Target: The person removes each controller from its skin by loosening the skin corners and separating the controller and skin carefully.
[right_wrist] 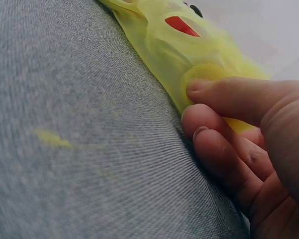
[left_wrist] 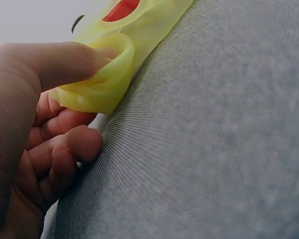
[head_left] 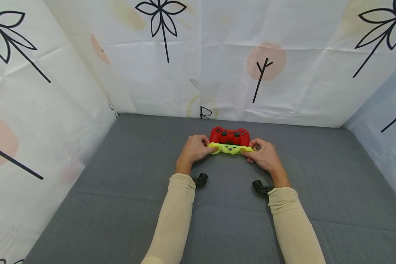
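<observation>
A soft, translucent yellow controller sleeve stretches between both hands, close over the grey cloth. My left hand pinches its left end; in the left wrist view the thumb presses into a folded corner of it. The right end is pinched by my right hand, with thumb and fingers on the sleeve in the right wrist view. Right behind the sleeve lies a red game controller, its sticks and buttons facing up. The sleeve hides its lower edge, and red shows through the sleeve's holes.
A grey cloth covers the table. White patterned sheets hang along the back and both sides. Black wrist devices sit at both wrists. The right wrist view shows a small yellow mark on the cloth.
</observation>
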The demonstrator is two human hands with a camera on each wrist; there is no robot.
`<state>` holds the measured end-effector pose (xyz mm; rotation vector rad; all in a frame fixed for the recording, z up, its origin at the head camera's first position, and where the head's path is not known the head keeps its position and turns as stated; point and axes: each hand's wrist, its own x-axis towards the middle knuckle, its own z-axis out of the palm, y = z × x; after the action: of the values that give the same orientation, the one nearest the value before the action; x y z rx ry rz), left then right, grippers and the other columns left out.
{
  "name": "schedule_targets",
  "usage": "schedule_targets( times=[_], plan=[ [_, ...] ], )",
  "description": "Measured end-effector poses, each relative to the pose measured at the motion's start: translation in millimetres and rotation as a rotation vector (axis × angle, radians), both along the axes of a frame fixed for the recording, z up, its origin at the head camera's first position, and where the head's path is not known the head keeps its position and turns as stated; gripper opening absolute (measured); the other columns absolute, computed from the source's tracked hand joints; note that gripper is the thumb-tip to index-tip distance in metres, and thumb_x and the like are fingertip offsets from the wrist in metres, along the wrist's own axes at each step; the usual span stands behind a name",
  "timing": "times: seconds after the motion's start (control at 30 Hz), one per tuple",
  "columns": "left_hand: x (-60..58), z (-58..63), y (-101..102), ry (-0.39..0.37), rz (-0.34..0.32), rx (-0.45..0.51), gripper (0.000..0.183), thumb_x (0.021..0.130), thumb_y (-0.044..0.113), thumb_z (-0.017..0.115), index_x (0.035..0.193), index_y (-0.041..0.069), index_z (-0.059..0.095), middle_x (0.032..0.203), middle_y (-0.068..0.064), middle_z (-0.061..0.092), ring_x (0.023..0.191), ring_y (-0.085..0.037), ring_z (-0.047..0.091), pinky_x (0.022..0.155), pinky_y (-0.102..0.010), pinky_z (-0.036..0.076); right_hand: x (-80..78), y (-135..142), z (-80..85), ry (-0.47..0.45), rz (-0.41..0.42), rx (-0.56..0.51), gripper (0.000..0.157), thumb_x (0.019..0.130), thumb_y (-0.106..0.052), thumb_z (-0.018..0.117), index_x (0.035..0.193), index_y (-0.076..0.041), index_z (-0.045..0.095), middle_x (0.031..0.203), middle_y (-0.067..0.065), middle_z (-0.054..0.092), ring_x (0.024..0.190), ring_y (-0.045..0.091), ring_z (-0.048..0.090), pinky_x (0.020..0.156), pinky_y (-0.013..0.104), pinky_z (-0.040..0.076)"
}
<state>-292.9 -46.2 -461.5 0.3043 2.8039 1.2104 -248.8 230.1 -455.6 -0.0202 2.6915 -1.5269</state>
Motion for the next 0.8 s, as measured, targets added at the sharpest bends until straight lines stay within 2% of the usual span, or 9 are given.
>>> schedule_targets(
  times=[0.17, 0.4, 0.57, 0.7, 0.8],
  plan=[
    [0.0, 2.1, 1.8, -0.004, 0.007, -0.031, 0.031, 0.085, 0.044, 0.079, 0.084, 0.018, 0.063, 0.079, -0.001, 0.064, 0.073, -0.017, 0.058, 0.063, -0.03, 0.047, 0.1, 0.5, 2.2, -0.022, 0.025, 0.016, 0.035, 0.087, -0.023, 0.082, 0.109, -0.003, 0.063, 0.078, -0.002, 0.072, 0.063, 0.007, 0.069, 0.063, 0.026, 0.058],
    [1.0, 3.4, -0.3, -0.009, -0.013, 0.003, 0.03, 0.084, 0.042, 0.08, 0.086, 0.017, 0.063, 0.082, -0.001, 0.064, 0.074, -0.018, 0.058, 0.066, -0.03, 0.047, 1.7, 2.8, 2.0, -0.005, 0.067, 0.05, 0.039, 0.089, -0.021, 0.08, 0.116, 0.0, 0.062, 0.086, 0.005, 0.073, 0.064, 0.007, 0.068, 0.063, 0.025, 0.057],
    [2.7, 10.3, -3.2, -0.041, -0.061, 0.127, 0.027, 0.084, 0.032, 0.083, 0.093, 0.014, 0.065, 0.085, -0.002, 0.065, 0.069, -0.018, 0.063, 0.063, -0.028, 0.051, 4.8, 4.8, 13.5, 0.038, 0.116, 0.071, 0.041, 0.09, -0.019, 0.079, 0.122, 0.002, 0.062, 0.096, 0.014, 0.069, 0.068, 0.009, 0.066, 0.064, 0.025, 0.056],
    [5.9, 24.5, -3.7, -0.066, -0.123, 0.244, 0.025, 0.085, 0.025, 0.083, 0.101, 0.012, 0.067, 0.086, -0.005, 0.069, 0.069, -0.022, 0.07, 0.061, -0.03, 0.051, 9.8, 5.6, 31.8, 0.092, 0.134, 0.072, 0.045, 0.092, -0.017, 0.076, 0.13, 0.001, 0.06, 0.114, 0.018, 0.064, 0.077, 0.008, 0.066, 0.067, 0.026, 0.054],
    [9.1, 36.5, -3.4, -0.07, -0.152, 0.29, 0.024, 0.086, 0.022, 0.082, 0.103, 0.013, 0.067, 0.089, -0.006, 0.07, 0.073, -0.022, 0.071, 0.062, -0.03, 0.049, 14.4, 5.0, 45.4, 0.128, 0.157, 0.083, 0.046, 0.094, -0.017, 0.072, 0.135, -0.002, 0.058, 0.124, 0.017, 0.06, 0.089, 0.01, 0.067, 0.074, 0.027, 0.052]
  ],
)
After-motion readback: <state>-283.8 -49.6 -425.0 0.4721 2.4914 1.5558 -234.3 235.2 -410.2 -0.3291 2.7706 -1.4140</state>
